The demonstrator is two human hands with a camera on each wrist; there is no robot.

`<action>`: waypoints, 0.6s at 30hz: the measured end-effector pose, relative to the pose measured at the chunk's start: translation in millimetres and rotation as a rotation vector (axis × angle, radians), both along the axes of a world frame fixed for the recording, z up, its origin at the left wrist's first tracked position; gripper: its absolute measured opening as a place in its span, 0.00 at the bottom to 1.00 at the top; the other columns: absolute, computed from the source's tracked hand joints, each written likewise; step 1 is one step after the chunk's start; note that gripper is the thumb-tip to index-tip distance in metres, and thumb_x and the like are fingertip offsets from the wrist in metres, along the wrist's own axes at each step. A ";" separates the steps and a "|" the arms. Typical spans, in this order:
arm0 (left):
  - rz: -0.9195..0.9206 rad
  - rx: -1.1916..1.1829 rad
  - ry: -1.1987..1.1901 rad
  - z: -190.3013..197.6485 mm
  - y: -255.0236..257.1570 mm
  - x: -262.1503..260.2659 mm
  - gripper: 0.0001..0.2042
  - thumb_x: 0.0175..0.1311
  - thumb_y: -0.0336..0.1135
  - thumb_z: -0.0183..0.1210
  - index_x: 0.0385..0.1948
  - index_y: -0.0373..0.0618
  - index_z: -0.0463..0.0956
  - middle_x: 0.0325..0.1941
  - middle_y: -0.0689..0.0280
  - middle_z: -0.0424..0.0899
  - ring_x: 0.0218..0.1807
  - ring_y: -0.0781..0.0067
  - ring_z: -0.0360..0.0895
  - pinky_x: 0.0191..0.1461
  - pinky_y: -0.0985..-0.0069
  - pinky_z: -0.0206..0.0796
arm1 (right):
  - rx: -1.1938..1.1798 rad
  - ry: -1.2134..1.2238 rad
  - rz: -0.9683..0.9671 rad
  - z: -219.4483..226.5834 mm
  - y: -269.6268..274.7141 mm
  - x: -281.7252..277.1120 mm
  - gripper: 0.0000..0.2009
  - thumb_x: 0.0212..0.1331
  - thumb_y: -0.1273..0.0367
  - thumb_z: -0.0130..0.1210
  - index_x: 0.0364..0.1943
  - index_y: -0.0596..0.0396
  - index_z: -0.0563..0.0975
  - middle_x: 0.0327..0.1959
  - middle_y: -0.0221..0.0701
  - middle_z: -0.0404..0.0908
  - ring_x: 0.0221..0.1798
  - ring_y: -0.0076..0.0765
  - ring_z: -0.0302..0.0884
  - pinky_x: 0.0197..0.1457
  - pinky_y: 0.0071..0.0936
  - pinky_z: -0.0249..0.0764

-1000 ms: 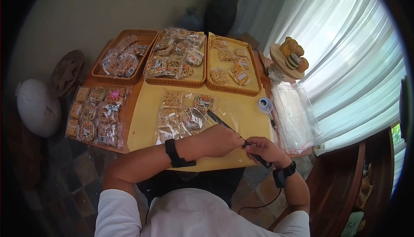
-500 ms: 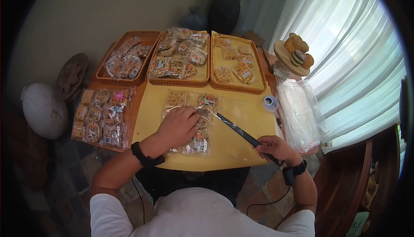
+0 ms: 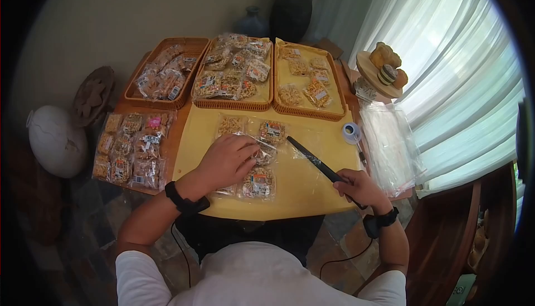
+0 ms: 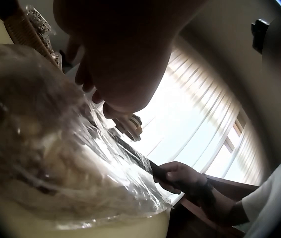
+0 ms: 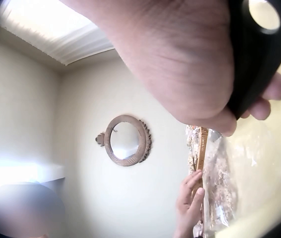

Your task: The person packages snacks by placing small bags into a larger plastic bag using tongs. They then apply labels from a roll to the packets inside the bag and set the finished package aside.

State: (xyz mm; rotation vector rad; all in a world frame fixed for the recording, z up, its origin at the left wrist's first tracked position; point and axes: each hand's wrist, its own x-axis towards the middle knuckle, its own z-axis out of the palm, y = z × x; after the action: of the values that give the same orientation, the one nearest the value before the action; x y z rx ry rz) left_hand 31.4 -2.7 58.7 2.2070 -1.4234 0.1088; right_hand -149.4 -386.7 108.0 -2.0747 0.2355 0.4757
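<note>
A clear bag of several snack packets, one at its lower right (image 3: 257,183), lies flat on the yellow sheet. The left hand (image 3: 225,160) rests over the bag's left and middle packets, its fingers loosely bent; in the left wrist view it hangs (image 4: 123,59) beside the shiny plastic (image 4: 46,148). At the right, the other hand (image 3: 362,188) grips the end of a long black tool (image 3: 317,164), whose tip points up-left toward the bag's empty plastic. The right wrist view shows the tool's wide dark handle (image 5: 259,54) held against the palm (image 5: 185,64).
Three wicker trays of packets (image 3: 233,105) line the far side. Another filled bag (image 3: 129,149) lies left. A white-and-blue roll (image 3: 351,132), flat clear bags (image 3: 390,150) and a round wooden stand with pastries (image 3: 370,77) are on the right.
The left hand has left the black tool and moved left onto the bag. The right hand still grips the tool, which has shifted slightly right since the middle frame.
</note>
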 end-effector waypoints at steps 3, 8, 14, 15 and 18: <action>0.120 -0.046 -0.031 2.2 -0.5 7.0 0.24 0.68 0.39 0.68 0.65 0.43 0.79 0.71 0.53 0.78 0.71 0.46 0.76 0.76 0.50 0.66 | 0.012 0.032 0.007 -4.7 1.7 7.0 0.11 0.78 0.63 0.62 0.48 0.59 0.84 0.26 0.23 0.81 0.22 0.15 0.75 0.27 0.20 0.69; 0.025 -0.028 -0.039 -6.2 3.8 16.9 0.34 0.69 0.40 0.67 0.76 0.46 0.68 0.81 0.50 0.68 0.80 0.45 0.67 0.81 0.48 0.61 | 0.064 0.024 0.044 -4.9 12.2 25.8 0.12 0.78 0.62 0.62 0.47 0.59 0.83 0.26 0.23 0.81 0.22 0.16 0.75 0.27 0.21 0.70; 0.051 0.232 -0.137 -9.3 3.2 15.3 0.34 0.77 0.47 0.59 0.82 0.49 0.63 0.89 0.58 0.59 0.88 0.52 0.56 0.85 0.47 0.54 | 0.052 0.028 0.022 -7.3 16.9 27.6 0.09 0.79 0.67 0.61 0.48 0.60 0.83 0.26 0.23 0.80 0.21 0.15 0.73 0.26 0.20 0.68; 0.055 0.232 -0.139 -10.0 4.0 16.1 0.34 0.77 0.47 0.59 0.82 0.49 0.63 0.89 0.58 0.59 0.88 0.52 0.56 0.85 0.47 0.54 | 0.052 0.026 0.025 -8.7 13.9 28.5 0.09 0.79 0.67 0.61 0.48 0.60 0.83 0.26 0.23 0.80 0.21 0.15 0.73 0.26 0.20 0.68; 0.042 0.218 -0.157 -11.0 2.3 15.9 0.33 0.79 0.49 0.56 0.83 0.49 0.61 0.90 0.60 0.58 0.88 0.53 0.56 0.86 0.47 0.53 | 0.034 0.046 0.040 -4.7 4.4 29.0 0.09 0.79 0.66 0.61 0.47 0.60 0.82 0.26 0.23 0.80 0.22 0.16 0.74 0.27 0.20 0.69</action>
State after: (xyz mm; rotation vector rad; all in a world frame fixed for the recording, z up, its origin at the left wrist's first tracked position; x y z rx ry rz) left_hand 47.3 -0.3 47.7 2.4534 -1.5365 0.1508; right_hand -120.3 -382.2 103.3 -2.0405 0.2125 0.5490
